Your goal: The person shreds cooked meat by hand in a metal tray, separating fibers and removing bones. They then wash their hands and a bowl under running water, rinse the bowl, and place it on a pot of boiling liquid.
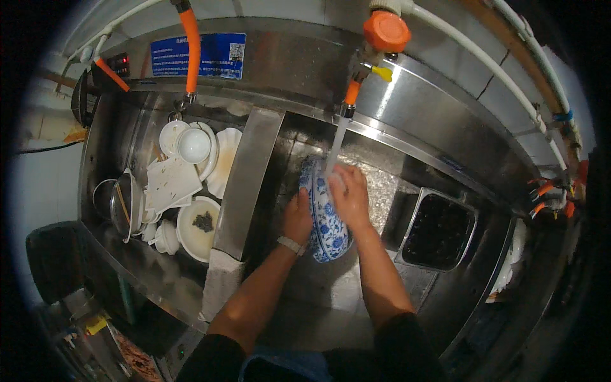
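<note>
A blue-and-white floral bowl [330, 228] is tilted on its side above the basin floor. My left hand [299, 217] grips its left side, thumb up near the rim; a band circles that wrist. My right hand [349, 193] lies against the bowl's right side, under the stream of water [338, 141] falling from the orange-sleeved faucet spout [351, 98]. The water hits the bowl and the fingers of my right hand. Whether those fingers hold a cloth or sponge is hidden by the splash and blur.
A steel divider [250, 176] separates the left basin, which holds stacked white plates [174, 184], bowls and a soiled white bowl [186, 238]. A grey cloth [222, 281] hangs on the divider's near end. At right sits a metal container [472, 224] with dark contents. Orange-sleeved faucet [190, 52] overhangs the left basin.
</note>
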Demonstrator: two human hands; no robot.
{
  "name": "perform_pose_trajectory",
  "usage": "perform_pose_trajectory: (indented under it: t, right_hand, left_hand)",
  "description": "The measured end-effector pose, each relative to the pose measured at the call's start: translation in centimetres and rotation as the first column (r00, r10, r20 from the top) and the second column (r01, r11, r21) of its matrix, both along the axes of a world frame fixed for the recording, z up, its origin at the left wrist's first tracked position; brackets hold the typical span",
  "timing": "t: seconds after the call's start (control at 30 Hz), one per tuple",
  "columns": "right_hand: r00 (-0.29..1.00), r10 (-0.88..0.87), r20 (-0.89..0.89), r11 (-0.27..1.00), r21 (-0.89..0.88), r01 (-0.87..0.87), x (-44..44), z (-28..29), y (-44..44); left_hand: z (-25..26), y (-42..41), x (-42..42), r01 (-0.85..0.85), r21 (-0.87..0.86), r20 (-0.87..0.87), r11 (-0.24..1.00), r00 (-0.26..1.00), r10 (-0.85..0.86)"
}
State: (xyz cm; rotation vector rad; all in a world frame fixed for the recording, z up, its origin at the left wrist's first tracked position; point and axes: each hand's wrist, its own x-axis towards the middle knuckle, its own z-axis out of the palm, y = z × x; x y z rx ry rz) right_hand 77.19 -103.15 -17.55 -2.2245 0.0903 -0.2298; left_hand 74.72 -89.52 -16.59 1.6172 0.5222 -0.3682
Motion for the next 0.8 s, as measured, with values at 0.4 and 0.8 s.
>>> perform_pose_trajectory:
  t: [0.4,0.8]
  right_hand:
    - [0.965,0.171,0.199,0.985,-0.031,-0.169,-0.6,3.9,2.0]
    - [0.895,-0.007,-0.447,0.920,0.348,0.181,-6.1,-11.1,-6.3]
  left_hand:
    - [-6.9,-2.1,6.5,-0.234,-0.300,-0.030,0.925,0.971,0.236]
    - [-1.9,-1.1,5.5,0.010,0.033,-0.055,0.999,0.998,-0.009]
